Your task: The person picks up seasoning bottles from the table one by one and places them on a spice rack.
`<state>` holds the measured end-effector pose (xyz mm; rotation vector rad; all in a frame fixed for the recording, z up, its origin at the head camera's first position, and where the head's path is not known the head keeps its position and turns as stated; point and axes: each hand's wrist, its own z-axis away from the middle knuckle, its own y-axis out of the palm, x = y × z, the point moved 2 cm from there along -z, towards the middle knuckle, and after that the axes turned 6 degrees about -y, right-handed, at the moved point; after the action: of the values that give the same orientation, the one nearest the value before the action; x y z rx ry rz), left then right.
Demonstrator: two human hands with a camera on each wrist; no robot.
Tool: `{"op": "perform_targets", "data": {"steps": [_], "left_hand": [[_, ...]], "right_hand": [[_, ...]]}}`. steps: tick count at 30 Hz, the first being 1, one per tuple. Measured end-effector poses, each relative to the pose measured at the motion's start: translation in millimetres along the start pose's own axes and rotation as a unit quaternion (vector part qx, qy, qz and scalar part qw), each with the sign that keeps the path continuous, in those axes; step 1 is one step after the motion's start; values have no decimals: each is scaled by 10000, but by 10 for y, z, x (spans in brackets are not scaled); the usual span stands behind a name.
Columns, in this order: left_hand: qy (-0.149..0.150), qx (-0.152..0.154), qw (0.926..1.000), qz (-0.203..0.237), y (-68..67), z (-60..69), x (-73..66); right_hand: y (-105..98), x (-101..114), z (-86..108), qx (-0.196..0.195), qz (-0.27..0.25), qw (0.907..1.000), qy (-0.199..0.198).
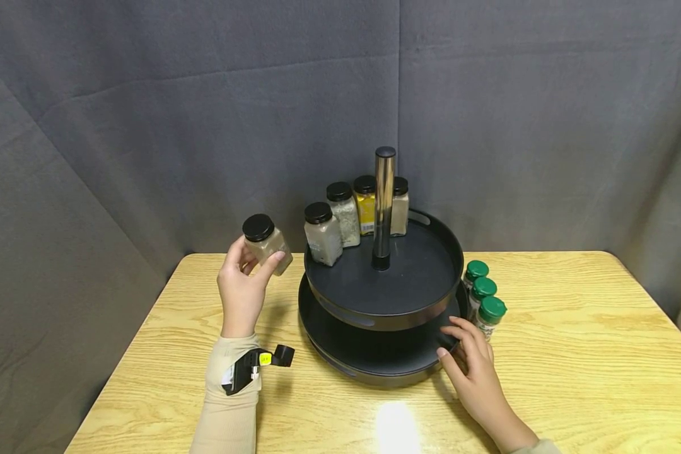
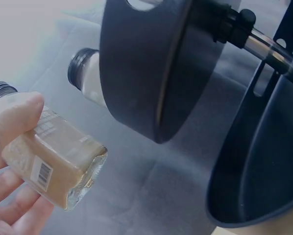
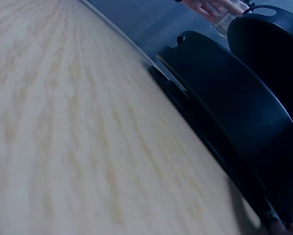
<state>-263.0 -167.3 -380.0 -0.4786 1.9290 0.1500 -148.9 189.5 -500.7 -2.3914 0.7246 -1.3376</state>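
Black plastic-looking lid, clear walls, pale tan contents: such is the jar [image 1: 269, 244] held by the left hand [image 1: 243, 291], pinched between thumb and fingers. The jar is raised above the table [image 1: 573, 328], left of the upper tray [image 1: 422, 287] and apart from it, tilted with its lid toward the upper left (a barcode label shows in the left wrist view).

The right hand [image 1: 478, 369] is at the right front rim of the lower tray [image 1: 369, 360], holding no jar, its thumb and fingers parted and lightly bent; whether they touch the rim cannot be told.

On the upper tray, four black-lidded jars [image 1: 324, 244] stand along the left and back edge, one with yellow contents. A shiny post [image 1: 384, 202] rises from the tray's middle. Three green-capped bottles [image 1: 492, 309] are lined up at the right of the lower tray; their footing is hidden. Grey cloth [image 1: 232, 126] hangs behind.
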Motion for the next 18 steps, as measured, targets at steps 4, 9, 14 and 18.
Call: {"op": "perform_targets", "data": {"steps": [4,9,14,18], "left_hand": [[186,-33,9997,121,3,15,-61],[403,42,9988,256,19,46,-159],[552,94,9978,350,33,94,-267],[671,107,9968,412,36,132,-320]], "right_hand": [[-2,-2,0,-13,-5,10000,-20],[-6,-4,0,-19,-25,10000,-32],[-7,-5,-2,-3,-43,10000,-1],[-3,-4,-3,23,-63,10000,32]]}}
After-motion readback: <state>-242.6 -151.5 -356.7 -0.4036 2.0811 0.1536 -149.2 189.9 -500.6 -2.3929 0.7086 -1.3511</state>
